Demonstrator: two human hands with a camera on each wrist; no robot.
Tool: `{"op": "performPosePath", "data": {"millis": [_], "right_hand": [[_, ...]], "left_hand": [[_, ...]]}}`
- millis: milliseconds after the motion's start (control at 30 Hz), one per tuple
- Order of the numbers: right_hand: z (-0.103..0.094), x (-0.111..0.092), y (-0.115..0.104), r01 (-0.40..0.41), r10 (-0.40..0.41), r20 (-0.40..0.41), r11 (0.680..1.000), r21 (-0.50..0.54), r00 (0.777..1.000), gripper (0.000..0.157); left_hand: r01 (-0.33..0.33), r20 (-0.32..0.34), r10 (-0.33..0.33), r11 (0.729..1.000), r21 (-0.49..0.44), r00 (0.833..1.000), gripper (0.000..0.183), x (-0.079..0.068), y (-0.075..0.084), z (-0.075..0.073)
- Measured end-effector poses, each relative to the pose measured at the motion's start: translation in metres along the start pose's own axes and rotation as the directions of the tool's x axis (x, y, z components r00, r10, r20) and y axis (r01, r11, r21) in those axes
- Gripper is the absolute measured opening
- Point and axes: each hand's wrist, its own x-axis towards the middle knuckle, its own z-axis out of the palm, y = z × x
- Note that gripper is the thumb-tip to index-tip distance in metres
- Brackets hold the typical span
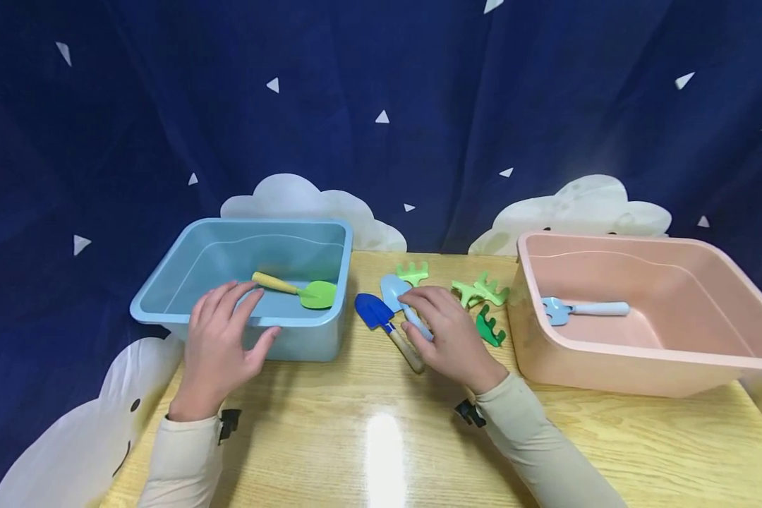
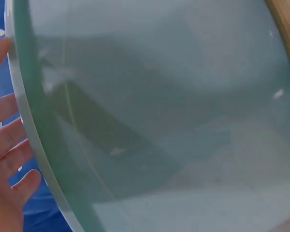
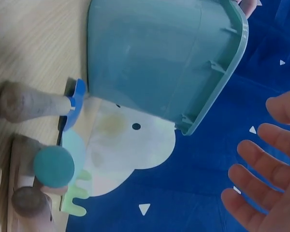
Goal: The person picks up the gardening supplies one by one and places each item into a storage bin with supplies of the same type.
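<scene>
My left hand [image 1: 219, 346] hovers by the front rim of the blue tub [image 1: 273, 339], fingers spread and holding nothing. Inside that tub lies a green toy shovel [image 1: 318, 295] with a yellow handle. My right hand [image 1: 447, 335] is over the tools on the table, fingers loosely bent; the right wrist view shows them apart with nothing between them. Partly hidden beneath it in the head view is a light blue shovel [image 1: 394, 289]. To its left rests a dark blue shovel [image 1: 373, 311] with a wooden handle.
Several green toy rakes, among them a dark green rake [image 1: 490, 327] and a light green rake [image 1: 413, 274], lie between the tubs. A pink tub [image 1: 609, 374] at the right holds a light blue fork [image 1: 600, 309]. Behind hangs a dark blue curtain [image 1: 330, 141].
</scene>
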Motion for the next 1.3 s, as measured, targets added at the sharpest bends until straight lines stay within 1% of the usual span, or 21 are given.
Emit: {"op": "performPosePath", "data": {"millis": [67, 200, 300, 467, 700, 833, 900, 1033, 1167, 1300], "right_hand": [[0.001, 0.000, -0.002, 0.009, -0.009, 0.008, 1.000, 0.006, 1.000, 0.034], [0.005, 0.001, -0.005, 0.021, -0.021, 0.022, 1.000, 0.006, 1.000, 0.033], [0.009, 0.000, -0.008, 0.027, -0.027, 0.032, 1.000, -0.006, 0.999, 0.032], [0.015, -0.002, -0.012, 0.028, -0.027, 0.053, 0.999, -0.024, 0.998, 0.031], [0.018, -0.001, -0.015, 0.036, -0.037, 0.076, 0.999, 0.011, 0.996, 0.030], [0.020, -0.001, -0.016, 0.040, -0.042, 0.087, 0.999, 0.024, 0.995, 0.031], [0.021, -0.001, -0.017, 0.037, -0.039, 0.096, 0.999, 0.021, 0.995, 0.031], [0.023, -0.002, -0.018, 0.023, -0.024, 0.119, 1.000, 0.013, 0.993, 0.030], [0.023, -0.004, -0.018, 0.015, -0.017, 0.121, 1.000, 0.011, 0.992, 0.030], [0.024, -0.006, -0.016, 0.018, -0.021, 0.111, 1.000, 0.019, 0.994, 0.030]], "left_hand": [[0.010, -0.008, -0.010, 1.000, 0.009, 1.000, 0.057, -0.004, -0.003, 0.000], [0.021, 0.000, -0.021, 0.999, 0.028, 1.000, 0.058, -0.010, -0.007, 0.002], [0.031, 0.007, -0.031, 0.999, 0.035, 0.999, 0.059, -0.015, -0.008, 0.004], [0.064, -0.005, -0.064, 0.996, 0.055, 0.998, 0.061, -0.022, -0.011, 0.006], [0.088, -0.010, -0.088, 0.993, 0.082, 0.996, 0.064, -0.033, -0.018, 0.007], [0.079, -0.007, -0.079, 0.993, 0.090, 0.997, 0.065, -0.035, -0.022, 0.010], [0.068, -0.015, -0.067, 0.993, 0.096, 0.998, 0.065, -0.036, -0.024, 0.013], [0.060, -0.051, -0.054, 0.991, 0.123, 0.997, 0.065, -0.039, -0.028, 0.020], [0.069, -0.083, -0.057, 0.987, 0.148, 0.995, 0.065, -0.042, -0.029, 0.029], [0.082, -0.100, -0.068, 0.987, 0.141, 0.993, 0.064, -0.043, -0.030, 0.032]]}}
